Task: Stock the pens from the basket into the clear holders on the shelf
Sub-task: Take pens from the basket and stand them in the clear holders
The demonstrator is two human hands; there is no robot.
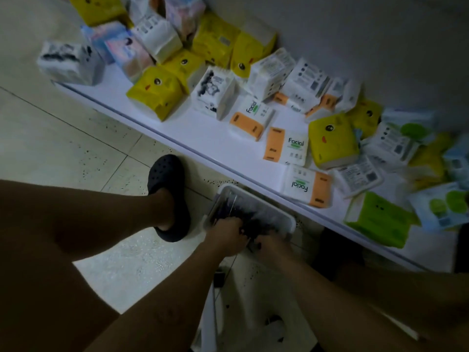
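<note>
At lower centre, your left hand (226, 234) and right hand (273, 244) curl their fingers (236, 226) round blurred, uncountable pens (256, 215) in one basket (256, 200).

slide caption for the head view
Left hand and right hand grip dark pens in a basket by a shelf of tissue packs

The left hand (226, 235) and right hand (273, 246) are bare. Behind them, the left forearm (177, 288) and the right forearm (342, 308) are bare as well, uncovered as far as the picture's edge. Left of the hands a bare leg (88, 212) ends in a dark clog (169, 199), rounded and bulky at the toe, its top dotted with small round holes. Right of the hands a second bare leg (406, 288) shows dimly in shadow
</note>
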